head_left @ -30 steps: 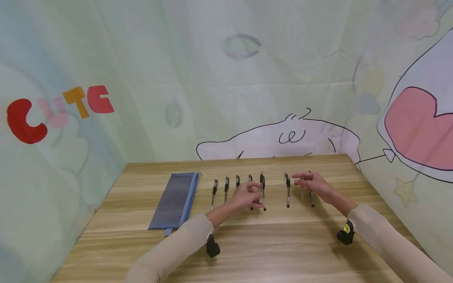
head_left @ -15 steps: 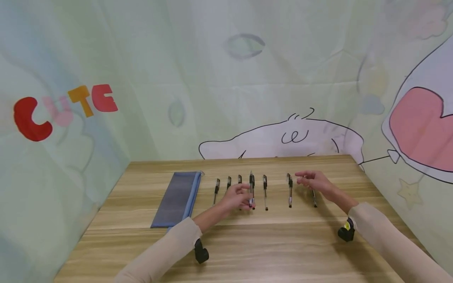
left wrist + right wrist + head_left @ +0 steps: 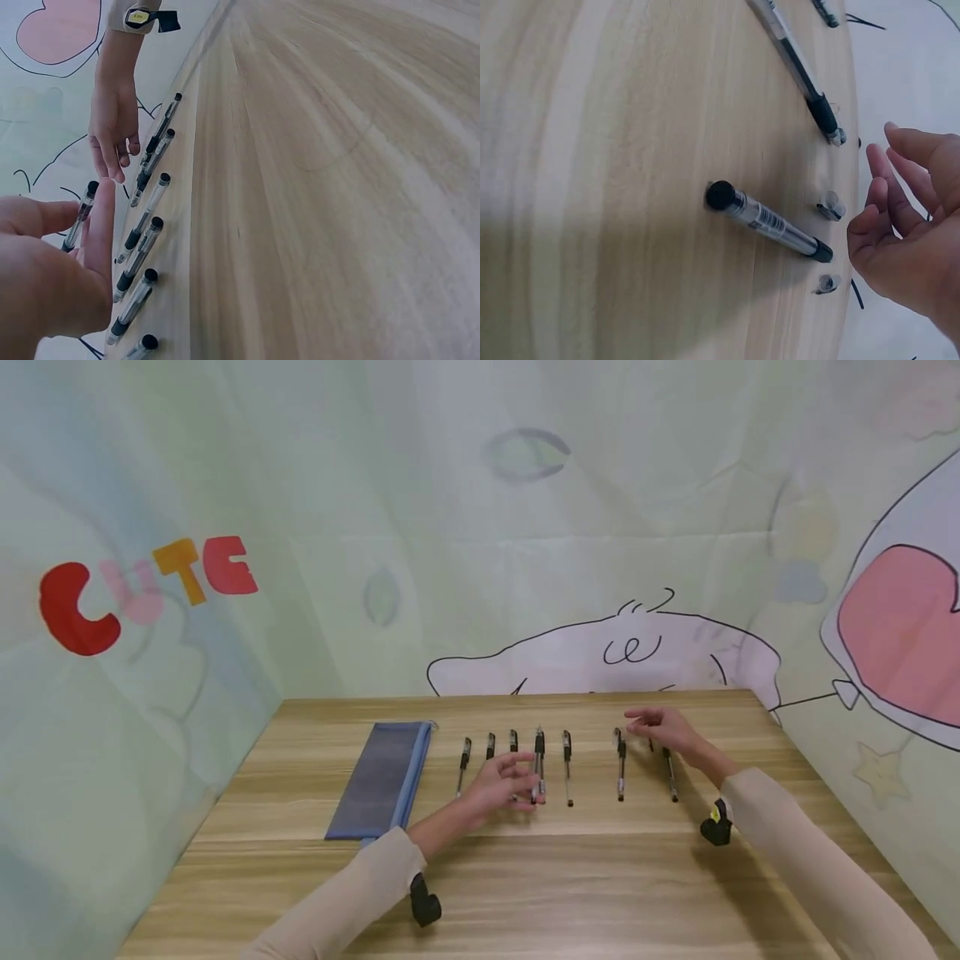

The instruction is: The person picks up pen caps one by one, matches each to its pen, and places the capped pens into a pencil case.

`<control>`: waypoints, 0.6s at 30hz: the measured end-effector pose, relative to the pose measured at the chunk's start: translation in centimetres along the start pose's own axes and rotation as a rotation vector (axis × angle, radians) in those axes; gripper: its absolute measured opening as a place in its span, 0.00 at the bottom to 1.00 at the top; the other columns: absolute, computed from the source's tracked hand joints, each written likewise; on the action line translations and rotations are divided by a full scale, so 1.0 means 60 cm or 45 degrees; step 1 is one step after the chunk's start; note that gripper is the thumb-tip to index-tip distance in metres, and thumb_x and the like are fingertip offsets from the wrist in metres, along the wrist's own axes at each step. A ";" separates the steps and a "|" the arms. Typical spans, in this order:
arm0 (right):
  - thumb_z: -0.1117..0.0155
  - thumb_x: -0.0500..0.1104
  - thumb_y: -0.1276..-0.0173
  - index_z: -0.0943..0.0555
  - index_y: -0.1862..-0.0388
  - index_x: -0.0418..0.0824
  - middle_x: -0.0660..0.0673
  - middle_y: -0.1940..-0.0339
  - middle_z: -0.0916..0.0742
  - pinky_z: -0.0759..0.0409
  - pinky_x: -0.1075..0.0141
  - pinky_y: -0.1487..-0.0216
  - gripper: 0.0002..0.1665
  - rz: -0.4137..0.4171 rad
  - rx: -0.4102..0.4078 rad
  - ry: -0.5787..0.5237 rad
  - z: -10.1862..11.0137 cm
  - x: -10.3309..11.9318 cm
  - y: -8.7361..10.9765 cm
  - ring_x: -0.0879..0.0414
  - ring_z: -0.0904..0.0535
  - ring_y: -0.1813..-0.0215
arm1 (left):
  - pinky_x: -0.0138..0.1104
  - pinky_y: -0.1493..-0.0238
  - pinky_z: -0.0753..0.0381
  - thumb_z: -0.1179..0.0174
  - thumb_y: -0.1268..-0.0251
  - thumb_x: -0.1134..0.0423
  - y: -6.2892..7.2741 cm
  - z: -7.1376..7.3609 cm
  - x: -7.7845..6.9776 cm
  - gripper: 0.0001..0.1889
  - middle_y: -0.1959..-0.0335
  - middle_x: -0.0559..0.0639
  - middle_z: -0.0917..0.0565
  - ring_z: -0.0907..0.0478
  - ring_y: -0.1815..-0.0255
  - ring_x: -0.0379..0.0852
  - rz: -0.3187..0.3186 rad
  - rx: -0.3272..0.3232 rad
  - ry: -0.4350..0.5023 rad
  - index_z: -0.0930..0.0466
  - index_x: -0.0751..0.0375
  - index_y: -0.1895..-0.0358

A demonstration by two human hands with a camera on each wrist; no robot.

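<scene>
My left hand [image 3: 498, 785] pinches an uncapped gel pen [image 3: 81, 216] between thumb and fingers, its tip pointing toward the back wall. In the head view this pen overlaps another lying in the row beneath. My right hand [image 3: 663, 731] hovers near the back right of the table, fingers loosely bent, holding nothing. Below it in the right wrist view lies an uncapped pen [image 3: 772, 225], with a clear cap [image 3: 831, 206] and another cap [image 3: 827, 283] by its tip end. Another pen [image 3: 621, 768] lies left of these. A capped pen [image 3: 567, 768] lies right of my left hand.
More capped pens, such as the leftmost pen [image 3: 465, 764], lie in a row left of centre, partly hidden by my left hand. A blue mesh zip pouch [image 3: 378, 781] lies flat at the left of the wooden table [image 3: 525, 885]. A printed curtain hangs behind.
My left hand has moved left with the pinched pen, from over one pen in the row to its neighbour. My right hand has shifted slightly away toward the back. The head view has turned slightly left.
</scene>
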State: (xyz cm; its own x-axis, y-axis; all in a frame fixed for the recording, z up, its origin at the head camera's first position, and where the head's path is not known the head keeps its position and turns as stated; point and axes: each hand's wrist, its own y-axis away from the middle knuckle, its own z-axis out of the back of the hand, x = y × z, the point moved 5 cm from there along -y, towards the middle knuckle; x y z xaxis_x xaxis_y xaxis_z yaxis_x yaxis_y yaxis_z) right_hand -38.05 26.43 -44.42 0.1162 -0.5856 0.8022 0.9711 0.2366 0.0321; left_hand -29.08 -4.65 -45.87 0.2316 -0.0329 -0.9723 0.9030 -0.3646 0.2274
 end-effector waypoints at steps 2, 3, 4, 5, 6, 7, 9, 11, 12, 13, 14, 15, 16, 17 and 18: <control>0.37 0.39 0.26 0.23 0.37 0.26 0.31 0.52 0.11 0.23 0.71 0.62 0.24 0.044 0.001 0.073 -0.007 0.001 -0.009 0.59 0.20 0.57 | 0.42 0.51 0.08 0.39 0.29 0.70 0.000 0.000 0.002 0.30 0.42 0.66 0.20 0.12 0.61 0.46 0.001 0.013 0.013 0.34 0.63 0.26; 0.36 0.39 0.26 0.22 0.38 0.26 0.31 0.53 0.11 0.23 0.71 0.64 0.23 0.058 0.000 0.101 -0.010 0.001 -0.014 0.58 0.20 0.58 | 0.42 0.52 0.08 0.39 0.29 0.70 0.001 0.000 0.003 0.30 0.42 0.67 0.21 0.12 0.62 0.46 -0.002 0.020 0.016 0.35 0.63 0.25; 0.35 0.39 0.27 0.21 0.40 0.26 0.32 0.54 0.11 0.23 0.71 0.64 0.22 0.073 -0.004 0.137 -0.014 0.000 -0.018 0.57 0.20 0.58 | 0.42 0.52 0.08 0.39 0.29 0.70 0.001 -0.001 0.003 0.31 0.41 0.67 0.22 0.13 0.62 0.46 -0.004 0.029 0.015 0.36 0.64 0.25; 0.35 0.39 0.27 0.20 0.40 0.26 0.31 0.54 0.11 0.23 0.70 0.64 0.22 0.092 -0.003 0.173 -0.018 0.000 -0.023 0.55 0.19 0.58 | 0.42 0.52 0.08 0.40 0.28 0.71 0.002 -0.002 0.002 0.31 0.41 0.67 0.23 0.13 0.61 0.46 -0.005 0.039 0.015 0.37 0.64 0.24; 0.34 0.40 0.28 0.20 0.41 0.26 0.31 0.54 0.11 0.23 0.69 0.64 0.22 0.111 -0.004 0.208 -0.022 -0.001 -0.027 0.54 0.19 0.59 | 0.42 0.52 0.08 0.40 0.28 0.71 0.004 -0.004 0.002 0.32 0.41 0.66 0.23 0.13 0.61 0.46 -0.002 0.046 0.017 0.38 0.64 0.24; 0.33 0.40 0.29 0.19 0.43 0.25 0.31 0.55 0.11 0.22 0.69 0.64 0.22 0.131 -0.006 0.245 -0.025 -0.001 -0.031 0.53 0.18 0.59 | 0.42 0.52 0.08 0.39 0.29 0.71 0.004 -0.005 0.002 0.32 0.41 0.66 0.23 0.13 0.62 0.46 -0.002 0.051 0.019 0.38 0.64 0.24; 0.32 0.40 0.30 0.18 0.46 0.24 0.30 0.57 0.11 0.22 0.67 0.64 0.21 0.166 -0.016 0.303 -0.029 0.001 -0.035 0.49 0.17 0.60 | 0.42 0.53 0.08 0.39 0.29 0.71 0.004 -0.007 0.003 0.33 0.41 0.65 0.24 0.14 0.62 0.46 0.000 0.058 0.026 0.38 0.65 0.24; 0.31 0.40 0.31 0.18 0.48 0.24 0.30 0.59 0.10 0.20 0.65 0.64 0.20 0.193 -0.027 0.352 -0.031 0.004 -0.037 0.46 0.16 0.61 | 0.42 0.54 0.08 0.38 0.30 0.71 0.005 -0.009 0.005 0.33 0.42 0.63 0.24 0.14 0.63 0.45 0.002 0.061 0.038 0.37 0.65 0.24; 0.31 0.40 0.31 0.17 0.49 0.24 0.30 0.59 0.10 0.20 0.64 0.65 0.20 0.191 -0.036 0.372 -0.032 0.005 -0.037 0.46 0.16 0.61 | 0.42 0.54 0.08 0.38 0.31 0.71 0.004 -0.009 0.006 0.33 0.43 0.63 0.23 0.14 0.64 0.45 0.001 0.059 0.045 0.37 0.65 0.24; 0.31 0.40 0.31 0.17 0.50 0.24 0.31 0.60 0.10 0.19 0.64 0.64 0.19 0.188 -0.043 0.393 -0.033 0.007 -0.039 0.46 0.16 0.61 | 0.41 0.55 0.08 0.37 0.31 0.71 0.004 -0.009 0.007 0.33 0.43 0.63 0.23 0.14 0.65 0.44 0.002 0.060 0.053 0.37 0.66 0.25; 0.31 0.41 0.31 0.16 0.51 0.25 0.31 0.60 0.10 0.19 0.63 0.63 0.19 0.179 -0.045 0.409 -0.034 0.007 -0.040 0.45 0.16 0.61 | 0.41 0.55 0.08 0.37 0.31 0.71 0.004 -0.009 0.007 0.33 0.43 0.62 0.23 0.14 0.65 0.44 0.002 0.062 0.057 0.37 0.66 0.25; 0.31 0.42 0.30 0.15 0.51 0.26 0.32 0.60 0.10 0.18 0.62 0.63 0.19 0.162 -0.045 0.425 -0.034 0.007 -0.043 0.45 0.16 0.60 | 0.41 0.56 0.08 0.37 0.31 0.71 0.005 -0.010 0.006 0.32 0.44 0.62 0.23 0.14 0.65 0.44 0.002 0.062 0.059 0.37 0.66 0.25; 0.31 0.42 0.30 0.15 0.52 0.27 0.32 0.59 0.10 0.18 0.60 0.62 0.18 0.146 -0.040 0.441 -0.035 0.006 -0.045 0.45 0.16 0.60 | 0.41 0.56 0.08 0.37 0.31 0.71 0.005 -0.010 0.006 0.32 0.44 0.62 0.23 0.14 0.65 0.44 0.003 0.061 0.062 0.36 0.66 0.25; 0.32 0.43 0.29 0.15 0.52 0.28 0.33 0.58 0.10 0.17 0.59 0.61 0.18 0.122 -0.035 0.452 -0.037 0.006 -0.048 0.46 0.16 0.59 | 0.41 0.56 0.07 0.37 0.31 0.71 0.006 -0.010 0.006 0.32 0.45 0.61 0.23 0.13 0.66 0.44 0.002 0.059 0.064 0.36 0.66 0.25; 0.32 0.44 0.29 0.14 0.52 0.29 0.33 0.57 0.10 0.16 0.57 0.60 0.18 0.105 -0.027 0.468 -0.038 0.006 -0.051 0.45 0.16 0.58 | 0.41 0.56 0.07 0.37 0.31 0.71 0.005 -0.010 0.006 0.32 0.45 0.60 0.23 0.13 0.66 0.43 0.005 0.058 0.067 0.36 0.66 0.25</control>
State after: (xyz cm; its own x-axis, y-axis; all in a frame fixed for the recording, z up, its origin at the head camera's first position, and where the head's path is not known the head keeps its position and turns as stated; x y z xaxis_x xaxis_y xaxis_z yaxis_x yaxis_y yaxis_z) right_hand -40.49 23.73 -45.61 0.2575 -0.8053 0.5340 0.9590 0.2809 -0.0388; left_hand -28.49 -4.23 -46.13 0.2552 0.0140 -0.9668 0.8847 -0.4068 0.2276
